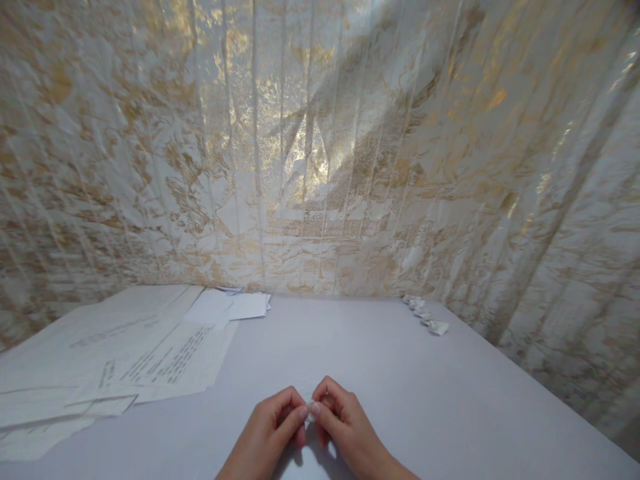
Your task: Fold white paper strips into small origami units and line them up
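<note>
My left hand (273,427) and my right hand (345,423) meet at the near middle of the white table (380,373). Their fingertips pinch a tiny folded piece of white paper (311,408) between them, just above the table top. Both hands are closed round it, and most of the paper is hidden by the fingers.
Several printed paper sheets (125,353) lie spread over the table's left side, with small blank slips (240,305) at the back. A short row of small folded paper pieces (427,317) lies at the back right. A white and gold curtain (320,147) hangs behind and to the right.
</note>
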Demonstrator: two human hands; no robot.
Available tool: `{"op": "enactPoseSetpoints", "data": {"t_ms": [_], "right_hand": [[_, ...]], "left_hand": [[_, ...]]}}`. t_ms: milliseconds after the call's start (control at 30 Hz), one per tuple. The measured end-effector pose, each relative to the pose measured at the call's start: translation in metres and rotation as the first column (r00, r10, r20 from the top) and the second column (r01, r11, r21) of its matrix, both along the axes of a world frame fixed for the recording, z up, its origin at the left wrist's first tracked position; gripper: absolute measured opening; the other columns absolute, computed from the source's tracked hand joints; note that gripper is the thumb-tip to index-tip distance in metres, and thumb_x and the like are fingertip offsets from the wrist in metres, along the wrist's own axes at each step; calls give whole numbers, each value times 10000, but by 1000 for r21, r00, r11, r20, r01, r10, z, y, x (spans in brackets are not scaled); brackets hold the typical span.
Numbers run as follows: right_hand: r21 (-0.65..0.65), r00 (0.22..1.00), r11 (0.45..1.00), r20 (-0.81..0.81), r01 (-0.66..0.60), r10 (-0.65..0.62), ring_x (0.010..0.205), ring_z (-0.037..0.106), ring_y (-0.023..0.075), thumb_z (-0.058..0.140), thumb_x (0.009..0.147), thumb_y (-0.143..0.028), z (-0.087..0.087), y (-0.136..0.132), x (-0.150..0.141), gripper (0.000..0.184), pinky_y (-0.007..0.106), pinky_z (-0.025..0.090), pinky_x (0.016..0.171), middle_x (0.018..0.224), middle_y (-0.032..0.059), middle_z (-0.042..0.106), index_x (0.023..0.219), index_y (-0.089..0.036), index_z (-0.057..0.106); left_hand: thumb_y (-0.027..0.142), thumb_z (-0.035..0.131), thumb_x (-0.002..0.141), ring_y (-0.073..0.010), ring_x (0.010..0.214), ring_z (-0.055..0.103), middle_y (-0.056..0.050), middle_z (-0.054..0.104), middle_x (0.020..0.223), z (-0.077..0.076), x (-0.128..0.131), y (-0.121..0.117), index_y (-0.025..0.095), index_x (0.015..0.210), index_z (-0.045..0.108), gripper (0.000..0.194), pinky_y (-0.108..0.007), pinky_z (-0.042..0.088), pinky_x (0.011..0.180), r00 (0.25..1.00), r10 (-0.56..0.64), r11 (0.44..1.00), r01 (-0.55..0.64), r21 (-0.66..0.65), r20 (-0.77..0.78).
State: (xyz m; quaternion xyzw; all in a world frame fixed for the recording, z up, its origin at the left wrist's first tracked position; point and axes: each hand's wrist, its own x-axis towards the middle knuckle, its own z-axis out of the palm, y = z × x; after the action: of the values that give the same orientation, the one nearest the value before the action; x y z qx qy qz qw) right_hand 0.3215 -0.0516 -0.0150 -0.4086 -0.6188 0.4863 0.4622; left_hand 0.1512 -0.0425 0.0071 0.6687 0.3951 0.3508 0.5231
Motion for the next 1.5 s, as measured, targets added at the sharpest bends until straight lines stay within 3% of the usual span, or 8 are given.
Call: {"op": "enactPoseSetpoints", "data": {"t_ms": [200, 467, 633, 800, 967, 1167, 1267, 1500], "right_hand": [[9, 1000, 1000, 31, -1, 1, 445, 433, 102, 594, 862, -729, 1, -2, 0, 532, 212, 311, 461, 521, -75, 485, 778, -212, 503], [56, 996, 994, -3, 90, -90, 596, 491, 140, 533, 920, -698, -1, 1, -1, 490, 251, 382, 584, 665, -49, 505, 916, -208, 528], [115, 991, 985, 27, 127, -131, 753, 525, 181, 540, 947, -555, 2, 2, 4, 349, 296, 413, 698, 812, -2, 531, 916, -208, 544], [137, 987, 985, 113, 100, -116, 716, 501, 172, 580, 887, -353, 3, 1, 6, 162, 291, 388, 681, 812, 4, 563, 885, -192, 579], [177, 965, 976, 204, 130, -166, 730, 508, 179, 594, 829, -215, 2, 2, 7, 62, 286, 377, 679, 824, 4, 575, 885, -196, 611], [418, 932, 899, 256, 133, -257, 926, 537, 226, 629, 801, -120, 2, 2, 8, 114, 333, 381, 833, 907, 27, 599, 816, -223, 676], [333, 967, 925, 107, 186, -232, 831, 535, 208, 694, 805, -195, 0, 4, 7, 83, 316, 390, 760, 821, 11, 571, 728, -218, 673], [-53, 923, 967, -287, 251, -255, 538, 438, 123, 815, 740, -564, -6, 15, 8, 411, 244, 338, 538, 597, -57, 521, 750, -205, 615]], "left_hand": [[526, 496, 949, -176, 621, 533, 29, 589, 615, -1, -1, -6, 216, 693, 565, 407, -269, 357, 614, 993, 18, 993, -4, 119, -116], [572, 543, 901, -172, 613, 500, 33, 554, 616, -9, -2, 3, 208, 723, 571, 406, -278, 354, 612, 998, 59, 997, -60, 44, 23], [547, 598, 857, -169, 638, 489, 39, 538, 655, -14, -6, 11, 181, 827, 613, 367, -282, 354, 615, 995, 84, 996, -86, 28, 53], [395, 655, 799, -194, 731, 569, 0, 613, 794, -19, -6, 13, 177, 957, 601, 274, -305, 434, 688, 993, 53, 998, -55, 21, 109], [293, 609, 868, -201, 808, 617, 0, 664, 909, -14, -9, 6, 229, 1151, 525, 302, -308, 468, 782, 999, 45, 983, -43, 181, -2], [282, 549, 934, -201, 787, 625, -3, 657, 854, -15, -10, 1, 243, 895, 593, 71, -286, 448, 742, 984, 94, 937, -37, 349, -148], [312, 573, 924, -223, 879, 639, -20, 670, 899, -13, -10, 4, 243, 799, 610, 148, -303, 449, 794, 991, 135, 929, -123, 349, -9], [471, 628, 914, -222, 859, 640, -28, 702, 945, -9, -10, 7, 238, 865, 665, 241, -312, 499, 767, 922, 268, 950, -302, 84, 278]]}}
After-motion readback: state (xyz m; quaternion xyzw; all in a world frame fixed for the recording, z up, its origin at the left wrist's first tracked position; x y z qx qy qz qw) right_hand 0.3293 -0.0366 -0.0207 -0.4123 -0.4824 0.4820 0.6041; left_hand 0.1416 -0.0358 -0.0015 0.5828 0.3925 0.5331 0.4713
